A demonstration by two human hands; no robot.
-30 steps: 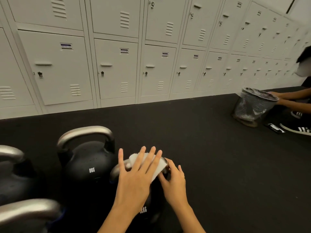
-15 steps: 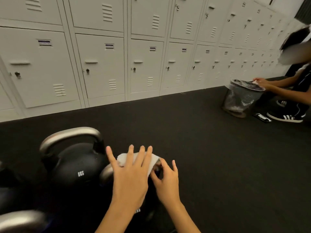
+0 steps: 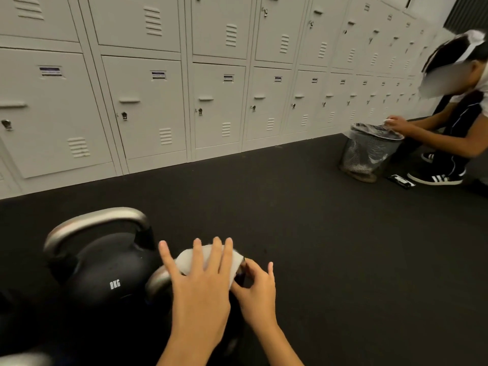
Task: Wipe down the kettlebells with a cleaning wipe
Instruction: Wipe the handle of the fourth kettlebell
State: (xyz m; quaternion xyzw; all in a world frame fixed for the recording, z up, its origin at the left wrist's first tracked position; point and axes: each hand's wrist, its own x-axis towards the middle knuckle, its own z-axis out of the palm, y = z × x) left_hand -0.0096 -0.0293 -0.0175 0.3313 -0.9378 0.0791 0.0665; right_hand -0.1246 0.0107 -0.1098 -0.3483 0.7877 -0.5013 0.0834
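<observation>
A black kettlebell marked 8KG (image 3: 105,273) with a silver handle stands on the floor at lower left. In front of it is a nearer kettlebell; only a bit of its silver handle (image 3: 158,282) shows. A white wipe (image 3: 188,262) lies over that handle. My left hand (image 3: 200,294) presses the wipe down with straight, spread fingers. My right hand (image 3: 257,294) has its fingers curled round the right end of the handle, thumb at the wipe's edge. The nearer kettlebell's body is hidden under my hands.
Another silver handle (image 3: 21,360) shows at the bottom left corner. White lockers (image 3: 216,107) line the far wall. At right, a crouching person (image 3: 456,128) reaches into a mesh bin (image 3: 369,154); a phone (image 3: 400,180) lies on the black floor (image 3: 317,247).
My view has swung to the right, bringing the crouching person more into sight. Both hands stay on the near handle, the left still flat on the wipe.
</observation>
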